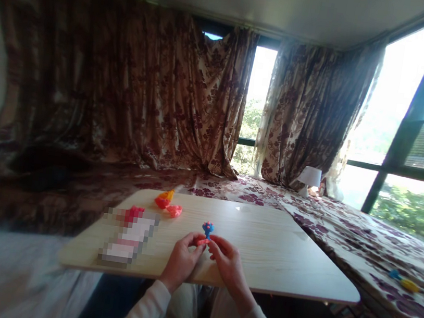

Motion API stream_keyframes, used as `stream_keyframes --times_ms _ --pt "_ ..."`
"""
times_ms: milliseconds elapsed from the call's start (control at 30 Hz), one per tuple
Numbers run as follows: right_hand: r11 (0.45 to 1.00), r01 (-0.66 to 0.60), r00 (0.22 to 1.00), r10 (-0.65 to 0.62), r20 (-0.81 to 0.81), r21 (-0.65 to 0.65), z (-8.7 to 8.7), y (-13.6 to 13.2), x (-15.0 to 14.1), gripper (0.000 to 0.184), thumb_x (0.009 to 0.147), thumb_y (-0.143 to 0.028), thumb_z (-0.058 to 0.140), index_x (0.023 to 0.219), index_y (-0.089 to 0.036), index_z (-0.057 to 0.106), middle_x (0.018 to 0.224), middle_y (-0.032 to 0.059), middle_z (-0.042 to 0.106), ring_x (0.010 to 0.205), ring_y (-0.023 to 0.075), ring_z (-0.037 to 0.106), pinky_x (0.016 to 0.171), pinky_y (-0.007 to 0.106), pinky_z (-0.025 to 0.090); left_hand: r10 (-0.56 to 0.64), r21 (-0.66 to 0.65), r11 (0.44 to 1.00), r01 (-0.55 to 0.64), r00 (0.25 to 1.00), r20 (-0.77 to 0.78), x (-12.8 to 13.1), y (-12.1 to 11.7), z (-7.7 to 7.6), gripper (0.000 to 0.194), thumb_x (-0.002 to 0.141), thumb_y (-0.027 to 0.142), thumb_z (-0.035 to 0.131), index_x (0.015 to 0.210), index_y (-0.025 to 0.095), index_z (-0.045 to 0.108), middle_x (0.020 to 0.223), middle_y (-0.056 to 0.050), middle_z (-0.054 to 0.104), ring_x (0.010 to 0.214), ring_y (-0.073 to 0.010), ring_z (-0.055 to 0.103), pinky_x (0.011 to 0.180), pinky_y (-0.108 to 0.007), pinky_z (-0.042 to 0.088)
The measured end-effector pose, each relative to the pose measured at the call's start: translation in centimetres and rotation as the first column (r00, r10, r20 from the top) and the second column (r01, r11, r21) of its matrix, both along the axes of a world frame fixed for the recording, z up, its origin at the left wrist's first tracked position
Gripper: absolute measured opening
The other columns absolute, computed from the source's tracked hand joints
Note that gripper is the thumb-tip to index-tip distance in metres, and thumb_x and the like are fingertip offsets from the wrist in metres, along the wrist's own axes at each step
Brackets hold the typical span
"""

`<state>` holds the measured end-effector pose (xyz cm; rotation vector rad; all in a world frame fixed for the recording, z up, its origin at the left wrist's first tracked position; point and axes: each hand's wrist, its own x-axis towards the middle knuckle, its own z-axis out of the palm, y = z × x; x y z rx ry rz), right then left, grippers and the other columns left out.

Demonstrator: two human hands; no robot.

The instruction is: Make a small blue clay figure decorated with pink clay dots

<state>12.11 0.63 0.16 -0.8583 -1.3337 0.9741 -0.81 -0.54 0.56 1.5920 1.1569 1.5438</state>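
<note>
Between my two hands, just above the table's near half, stands a small blue and red figure [208,229]. Its upper part is blue with reddish dots, and it has a flat red base; it looks like modelling clay. My left hand [183,256] pinches the red base from the left with thumb and fingers. From the other side my right hand [228,261] also has its fingertips closed on the base. The fingers partly hide the lower edge of the figure.
On the light wooden table [262,250] lie a yellow and red lump [164,198], a pink-red lump [173,210], a crimson lump [134,214] and a blurred-out flat item [127,242]. A lamp [310,177] stands at the back right; blue and yellow pieces [409,285] lie on the patterned cloth.
</note>
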Motion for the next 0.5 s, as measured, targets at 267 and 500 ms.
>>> stream_keyframes --times_ms 267,500 --pt "0.998 0.068 0.998 -0.068 -0.012 0.016 -0.2 0.1 0.0 0.039 0.066 -0.05 0.065 0.075 -0.013 0.071 0.064 0.005 0.067 0.057 0.015 0.057 0.053 0.026 0.048 0.062 0.135 0.99 -0.043 0.988 -0.142 0.4 -0.5 0.4 0.015 0.071 0.028 0.058 0.078 0.018 0.066 0.081 -0.004 0.067 0.081 -0.0181 0.061 0.081 -0.031 0.047" --pt "1.0 -0.003 0.973 0.006 0.23 -0.015 0.4 1.3 2.2 0.024 0.069 -0.035 0.059 0.074 -0.013 0.068 0.059 0.0014 0.064 0.048 0.0115 0.052 0.047 0.023 0.042 0.17 0.116 0.982 -0.146 0.955 -0.244 0.3 -0.8 0.0 0.01 0.074 0.027 0.054 0.074 0.018 0.059 0.073 -0.002 0.063 0.075 -0.0174 0.059 0.076 -0.031 0.046"
